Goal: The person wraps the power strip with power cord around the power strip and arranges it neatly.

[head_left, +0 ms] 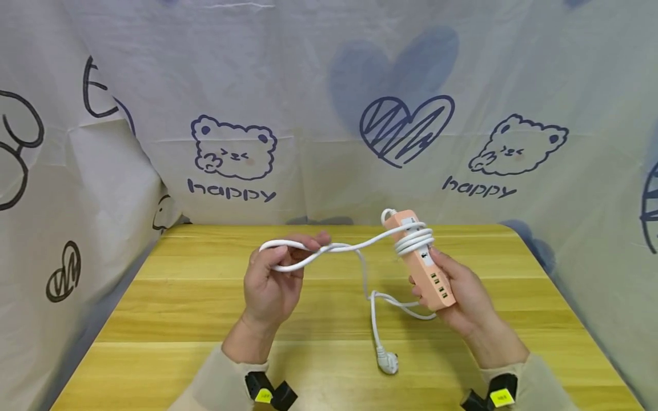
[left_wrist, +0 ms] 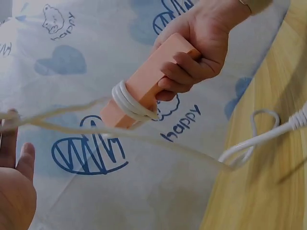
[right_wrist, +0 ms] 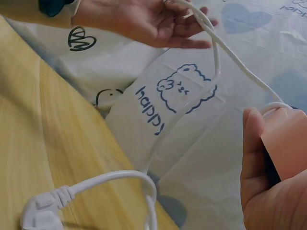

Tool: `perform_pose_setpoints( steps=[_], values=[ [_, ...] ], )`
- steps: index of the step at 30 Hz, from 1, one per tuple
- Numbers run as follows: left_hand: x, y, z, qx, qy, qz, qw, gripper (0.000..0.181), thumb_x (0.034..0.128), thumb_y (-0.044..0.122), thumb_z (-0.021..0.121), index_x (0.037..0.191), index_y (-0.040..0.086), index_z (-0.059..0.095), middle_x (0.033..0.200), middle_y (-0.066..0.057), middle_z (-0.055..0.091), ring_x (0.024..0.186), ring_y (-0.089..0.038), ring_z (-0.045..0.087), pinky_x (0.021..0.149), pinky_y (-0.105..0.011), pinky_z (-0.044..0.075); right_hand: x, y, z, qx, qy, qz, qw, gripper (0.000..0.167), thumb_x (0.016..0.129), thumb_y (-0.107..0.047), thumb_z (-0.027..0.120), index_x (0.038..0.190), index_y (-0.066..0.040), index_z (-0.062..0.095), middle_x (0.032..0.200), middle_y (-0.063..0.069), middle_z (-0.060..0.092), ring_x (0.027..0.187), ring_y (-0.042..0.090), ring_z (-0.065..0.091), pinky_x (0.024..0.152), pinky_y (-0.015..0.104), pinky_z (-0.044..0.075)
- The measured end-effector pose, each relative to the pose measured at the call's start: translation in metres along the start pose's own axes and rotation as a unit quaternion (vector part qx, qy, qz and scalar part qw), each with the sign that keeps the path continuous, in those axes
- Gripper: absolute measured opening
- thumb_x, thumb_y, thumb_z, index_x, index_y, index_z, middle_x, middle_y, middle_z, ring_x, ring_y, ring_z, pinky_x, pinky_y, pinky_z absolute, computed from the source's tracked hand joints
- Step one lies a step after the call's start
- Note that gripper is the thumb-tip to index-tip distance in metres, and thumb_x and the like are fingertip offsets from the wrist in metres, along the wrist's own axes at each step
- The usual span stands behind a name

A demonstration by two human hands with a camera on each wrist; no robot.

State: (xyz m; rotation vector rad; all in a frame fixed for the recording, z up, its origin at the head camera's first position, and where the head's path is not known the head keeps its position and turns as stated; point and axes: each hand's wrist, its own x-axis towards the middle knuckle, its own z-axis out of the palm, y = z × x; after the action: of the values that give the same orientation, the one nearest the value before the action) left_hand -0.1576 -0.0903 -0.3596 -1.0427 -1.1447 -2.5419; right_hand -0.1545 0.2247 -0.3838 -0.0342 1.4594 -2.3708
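A pink power strip (head_left: 428, 275) is in my right hand (head_left: 470, 302), held up at a tilt over the table, its socket side facing the head camera. Several turns of its white cord (head_left: 413, 242) go round the strip's upper part. From there the cord runs to my left hand (head_left: 269, 291), which holds a bent loop of it between thumb and fingers. The rest of the cord hangs down to a white plug (head_left: 388, 362) low in the head view. In the left wrist view, the strip's plain back (left_wrist: 156, 69) shows, with right-hand fingers (left_wrist: 180, 76) curled round its edge.
A wooden table (head_left: 195, 319) spreads beneath both hands. Behind it and at the sides hangs a pale cloth (head_left: 319, 171) printed with bears, hearts and the word "happy". Each wrist bears a small black device (head_left: 257, 387) with a yellow label.
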Motion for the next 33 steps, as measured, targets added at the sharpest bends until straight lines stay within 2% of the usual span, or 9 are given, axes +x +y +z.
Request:
perform_pose_setpoints(
  steps=[3,8,14,19,21,25,28,31,33],
  values=[
    [0.001,0.000,0.002,0.007,0.015,0.013,0.9998,0.042,0.1094,0.012,0.035,0.086,0.010,0.069,0.104,-0.003,0.077,0.109,-0.022,0.075,0.111,-0.043,0.051,0.002,0.003,0.002,-0.017,0.018,0.010,0.9996,0.039,0.112,-0.045,0.047,0.134,-0.014,0.055,0.098,0.009,0.068,0.075,0.019,0.071,0.059,0.025,0.057],
    [0.000,-0.001,0.004,0.064,0.034,0.011,0.9973,0.027,0.1119,0.011,0.044,0.100,0.012,0.069,0.112,-0.004,0.071,0.110,-0.020,0.073,0.104,-0.035,0.056,0.001,0.005,0.002,-0.024,0.041,-0.001,0.9989,0.041,0.112,-0.047,0.047,0.136,-0.014,0.052,0.102,0.008,0.068,0.076,0.019,0.071,0.060,0.026,0.057],
    [-0.005,-0.003,0.009,0.198,0.120,-0.020,0.9726,0.019,0.1057,0.000,0.059,0.091,0.007,0.068,0.095,-0.005,0.079,0.093,-0.020,0.079,0.085,-0.034,0.063,0.000,0.006,0.007,-0.027,0.040,-0.048,0.9977,0.043,0.113,-0.047,0.044,0.141,-0.016,0.049,0.106,0.004,0.068,0.081,0.018,0.070,0.064,0.025,0.059],
    [-0.003,-0.001,0.011,0.166,0.090,-0.027,0.9817,0.028,0.1037,-0.008,0.056,0.126,-0.001,0.070,0.113,-0.007,0.074,0.105,-0.020,0.076,0.090,-0.037,0.062,0.002,0.007,0.007,-0.005,0.043,-0.053,0.9976,0.043,0.113,-0.046,0.044,0.141,-0.015,0.049,0.104,0.005,0.069,0.080,0.018,0.071,0.064,0.025,0.058],
    [-0.002,0.000,0.011,0.177,0.095,-0.038,0.9789,0.036,0.1030,-0.008,0.058,0.136,0.002,0.068,0.116,-0.004,0.074,0.106,-0.017,0.075,0.092,-0.037,0.062,0.002,0.007,0.005,-0.003,0.049,-0.047,0.9977,0.042,0.113,-0.046,0.044,0.141,-0.015,0.050,0.104,0.005,0.069,0.080,0.018,0.070,0.064,0.025,0.058],
    [-0.001,0.000,0.012,0.199,0.167,-0.059,0.9639,0.022,0.0990,-0.008,0.066,0.120,0.000,0.068,0.099,-0.005,0.076,0.089,-0.014,0.077,0.079,-0.033,0.064,0.001,0.010,0.006,-0.021,0.050,-0.035,0.9979,0.043,0.113,-0.046,0.044,0.141,-0.014,0.049,0.108,0.005,0.069,0.082,0.019,0.070,0.065,0.026,0.058],
    [0.001,0.000,0.012,0.199,0.214,-0.076,0.9534,0.024,0.0962,-0.009,0.069,0.106,0.004,0.051,0.086,-0.005,0.071,0.073,-0.013,0.072,0.065,-0.028,0.062,0.001,0.012,0.008,-0.037,0.047,-0.035,0.9976,0.043,0.113,-0.046,0.045,0.138,-0.013,0.053,0.108,0.006,0.068,0.082,0.019,0.071,0.066,0.027,0.059],
    [0.003,0.001,0.010,0.224,0.238,-0.107,0.9390,0.032,0.0952,-0.008,0.067,0.113,0.009,0.046,0.075,0.000,0.062,0.060,-0.011,0.064,0.054,-0.024,0.055,-0.001,0.013,0.011,-0.045,0.045,-0.042,0.9971,0.038,0.113,-0.044,0.046,0.129,-0.014,0.063,0.105,0.006,0.070,0.078,0.019,0.073,0.064,0.027,0.060],
    [0.003,0.003,0.007,0.268,0.250,-0.124,0.9222,0.029,0.0961,-0.004,0.064,0.122,0.005,0.055,0.067,0.002,0.058,0.053,-0.010,0.059,0.050,-0.023,0.051,-0.002,0.014,0.012,-0.050,0.041,-0.049,0.9967,0.036,0.113,-0.042,0.046,0.122,-0.015,0.069,0.102,0.006,0.071,0.076,0.020,0.074,0.064,0.028,0.061]
  ],
)
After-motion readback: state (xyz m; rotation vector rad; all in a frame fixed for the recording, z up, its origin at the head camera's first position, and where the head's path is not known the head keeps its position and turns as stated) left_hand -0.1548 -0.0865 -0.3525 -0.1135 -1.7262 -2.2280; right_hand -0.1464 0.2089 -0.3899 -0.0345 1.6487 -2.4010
